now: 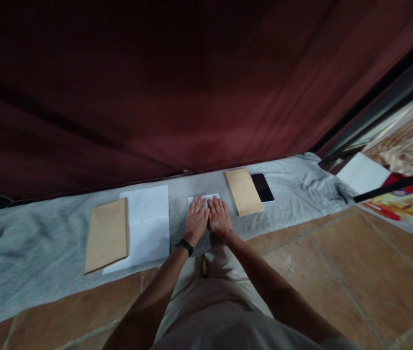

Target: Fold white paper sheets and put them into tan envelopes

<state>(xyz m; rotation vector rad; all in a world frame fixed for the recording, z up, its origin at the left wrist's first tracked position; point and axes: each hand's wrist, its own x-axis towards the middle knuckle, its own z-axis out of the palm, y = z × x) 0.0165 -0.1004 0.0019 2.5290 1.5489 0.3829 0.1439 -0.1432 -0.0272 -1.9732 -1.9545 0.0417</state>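
Observation:
Both my hands lie flat, fingers stretched, side by side on a small folded white paper [204, 198] on a grey cloth [45, 243]. My left hand [196, 218] wears a black wristband and covers the paper's left part. My right hand [220, 217] presses its right part. Only the paper's far edge shows beyond my fingertips.
A brown envelope [107, 235] lies on the left, overlapping a stack of white sheets [148, 221]. Another brown envelope [243, 191] and a black phone [262, 187] lie to the right. A dark red curtain hangs behind. Tiled floor runs in front; white paper [363, 173] and colourful print sit far right.

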